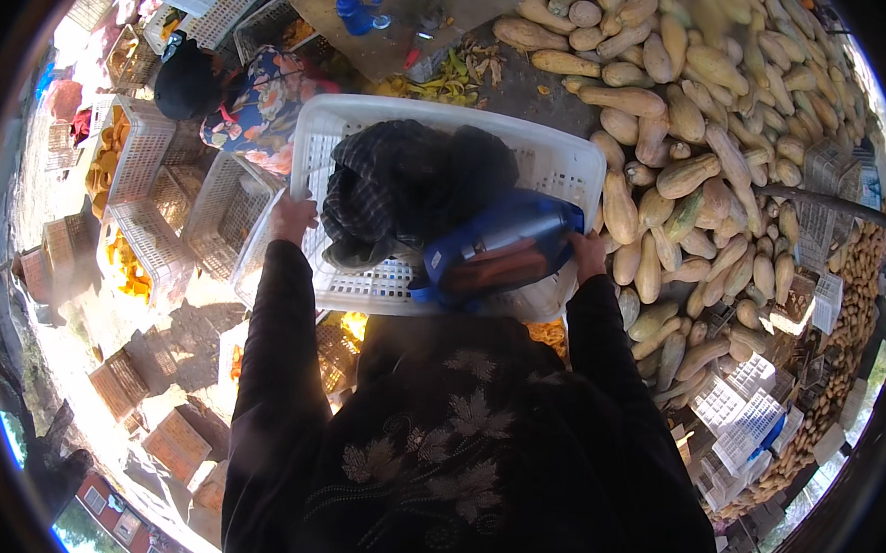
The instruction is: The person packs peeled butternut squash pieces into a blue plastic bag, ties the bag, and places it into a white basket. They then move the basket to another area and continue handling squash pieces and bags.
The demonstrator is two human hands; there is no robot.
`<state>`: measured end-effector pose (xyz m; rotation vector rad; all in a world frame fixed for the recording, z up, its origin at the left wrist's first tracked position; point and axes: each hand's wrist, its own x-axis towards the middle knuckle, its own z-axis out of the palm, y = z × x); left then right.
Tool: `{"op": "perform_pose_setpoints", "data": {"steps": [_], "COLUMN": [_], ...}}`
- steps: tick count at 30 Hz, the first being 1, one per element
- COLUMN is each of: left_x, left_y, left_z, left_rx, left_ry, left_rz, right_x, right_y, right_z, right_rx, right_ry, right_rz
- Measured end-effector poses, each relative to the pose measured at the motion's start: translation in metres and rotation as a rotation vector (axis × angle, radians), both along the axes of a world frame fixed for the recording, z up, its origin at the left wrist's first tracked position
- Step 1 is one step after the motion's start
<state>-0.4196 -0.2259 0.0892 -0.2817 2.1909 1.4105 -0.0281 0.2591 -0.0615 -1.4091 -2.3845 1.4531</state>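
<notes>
A white plastic crate with slotted walls is held in front of my body. My left hand grips its left end. My right hand holds the right end, beside the corner of a shiny blue plastic item; whether the fingers also touch that item I cannot tell. This item lies tilted inside the crate, partly see-through, with something reddish showing. Behind it, dark bundled cloth and a checked cloth garment are heaped on the slotted floor.
A person in a flowered top and dark cap is close at the left. White crates with orange pieces stand beyond. A large pile of pale squashes covers the right. A blue jug sits on a brown sheet ahead.
</notes>
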Motion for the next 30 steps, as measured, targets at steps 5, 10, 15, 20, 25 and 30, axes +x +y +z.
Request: {"op": "perform_pose_setpoints", "data": {"steps": [5,10,15,20,25,30], "left_x": [-0.009,-0.002,0.007,0.011,-0.011,-0.03], "left_y": [0.018,0.04,0.034,0.028,0.05,0.054], "left_z": [-0.003,-0.037,-0.09,-0.138,-0.154,-0.185], "left_rx": [-0.071,-0.097,-0.078,-0.017,-0.122,-0.174], "left_ry": [-0.042,-0.118,-0.241,-0.283,-0.363,-0.366], "left_rz": [-0.07,-0.155,-0.123,0.009,-0.01,0.06], "right_x": [0.012,0.061,0.039,0.04,0.096,-0.036], "right_y": [-0.025,-0.046,-0.073,-0.065,-0.045,0.006], "right_z": [-0.007,-0.063,-0.016,-0.055,-0.174,-0.125], "right_rx": [-0.286,-0.303,-0.385,-0.331,-0.192,-0.234], "right_ry": [0.121,-0.163,-0.166,-0.227,-0.135,-0.262], "right_rz": [-0.251,-0.391,-0.498,-0.299,-0.177,-0.202]}}
